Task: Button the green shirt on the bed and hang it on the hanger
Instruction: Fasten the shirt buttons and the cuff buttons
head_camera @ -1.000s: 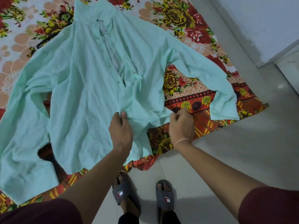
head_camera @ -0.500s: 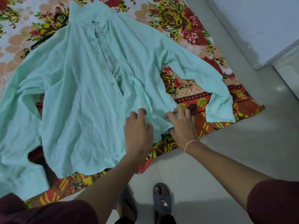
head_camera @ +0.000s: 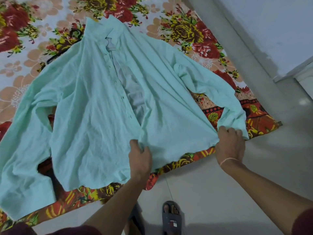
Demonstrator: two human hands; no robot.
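Note:
A mint-green shirt [head_camera: 88,106] lies front up on the flowered bed sheet [head_camera: 186,31], collar away from me and sleeves spread to both sides. Its front is unbuttoned, with a gap down the middle. My left hand [head_camera: 139,158] grips the hem of the right front panel at its inner corner. My right hand [head_camera: 230,143] pinches the same hem at its outer corner, close to the right sleeve cuff. The panel is pulled flat between them. A black hanger [head_camera: 74,35] peeks out from under the shirt's left shoulder, mostly hidden.
The sheet's edge [head_camera: 194,156] hangs just below the hem. Beyond it lies pale tiled floor [head_camera: 220,192], where my sandalled foot [head_camera: 171,217] stands. A white wall [head_camera: 271,22] runs along the right side.
My hands have moved apart along the hem. The right one went rightward to the outer corner, spreading the bunched right front panel flat. The view shifted so the shirt sits lower.

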